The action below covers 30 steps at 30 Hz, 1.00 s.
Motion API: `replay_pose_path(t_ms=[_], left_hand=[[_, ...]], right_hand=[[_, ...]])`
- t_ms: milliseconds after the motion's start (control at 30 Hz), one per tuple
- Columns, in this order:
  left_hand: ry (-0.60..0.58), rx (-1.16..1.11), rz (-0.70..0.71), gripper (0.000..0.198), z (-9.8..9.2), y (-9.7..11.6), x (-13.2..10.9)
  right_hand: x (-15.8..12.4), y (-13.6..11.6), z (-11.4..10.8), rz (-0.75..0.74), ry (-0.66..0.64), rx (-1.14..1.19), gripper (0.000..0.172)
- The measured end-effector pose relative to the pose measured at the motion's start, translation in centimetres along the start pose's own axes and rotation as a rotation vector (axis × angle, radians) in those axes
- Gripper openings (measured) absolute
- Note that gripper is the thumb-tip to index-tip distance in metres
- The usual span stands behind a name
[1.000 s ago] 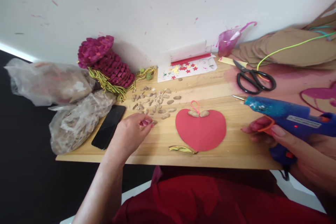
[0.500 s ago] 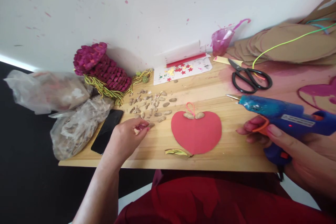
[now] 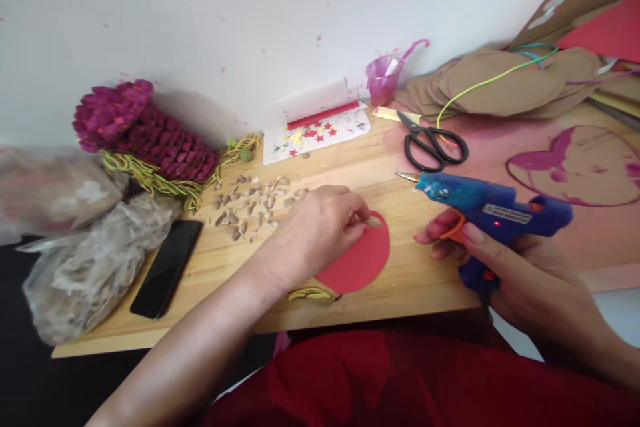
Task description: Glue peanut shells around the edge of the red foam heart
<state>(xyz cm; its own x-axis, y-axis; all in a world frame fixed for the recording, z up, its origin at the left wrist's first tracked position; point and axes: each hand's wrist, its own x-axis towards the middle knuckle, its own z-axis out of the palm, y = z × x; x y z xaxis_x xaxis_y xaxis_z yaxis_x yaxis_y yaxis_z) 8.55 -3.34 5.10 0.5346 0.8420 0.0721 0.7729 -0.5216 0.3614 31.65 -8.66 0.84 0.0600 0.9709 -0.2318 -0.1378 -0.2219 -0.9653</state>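
Presently, the right grip [image 3: 525, 273] is clamped on a blue glue gun [image 3: 493, 208], with black scissors [image 3: 425, 128] lying on the bench [image 3: 413, 280] just beyond it. The left grip [image 3: 325, 227], bent over the upper part of a red card [image 3: 357, 268], hides some of it; whether this grip is clamped on anything cannot be told. Loose peanuts [image 3: 259, 219] lie left of the left grip, with a dark phone [image 3: 167, 270] farther left.

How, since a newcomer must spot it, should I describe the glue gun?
Along the table, look right of the red cutout. The glue gun is in the right hand, near the black-handled scissors. Unlike them, it has a blue body and orange trigger.
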Motion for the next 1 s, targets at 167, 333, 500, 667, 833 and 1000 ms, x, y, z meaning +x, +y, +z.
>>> replay_pose_path(t_ms=[167,333,500,667,833,1000], left_hand=[[-0.056,0.095,0.013,0.009,1.3,0.0,1.5],[-0.062,0.101,-0.007,0.008,1.2,-0.3,1.5],[-0.076,0.079,-0.022,0.012,1.4,-0.5,1.5],[-0.044,0.062,-0.026,0.014,1.0,-0.9,1.2],[0.033,0.048,-0.057,0.015,0.0,-2.0,0.8],[0.036,0.042,-0.050,0.014,0.0,-2.4,0.8]], right_hand=[[0.1,0.3,-0.6,0.016,-0.025,-0.003,0.021],[0.5,0.7,-1.2,0.024,-0.074,-0.054,0.021],[0.6,0.9,-1.5,0.045,-0.071,-0.029,0.022],[0.4,0.5,-1.4,0.039,-0.088,-0.018,0.019],[0.7,0.5,-1.4,0.050,-0.103,-0.030,0.022],[0.6,0.5,-1.4,0.056,-0.069,-0.031,0.024]])
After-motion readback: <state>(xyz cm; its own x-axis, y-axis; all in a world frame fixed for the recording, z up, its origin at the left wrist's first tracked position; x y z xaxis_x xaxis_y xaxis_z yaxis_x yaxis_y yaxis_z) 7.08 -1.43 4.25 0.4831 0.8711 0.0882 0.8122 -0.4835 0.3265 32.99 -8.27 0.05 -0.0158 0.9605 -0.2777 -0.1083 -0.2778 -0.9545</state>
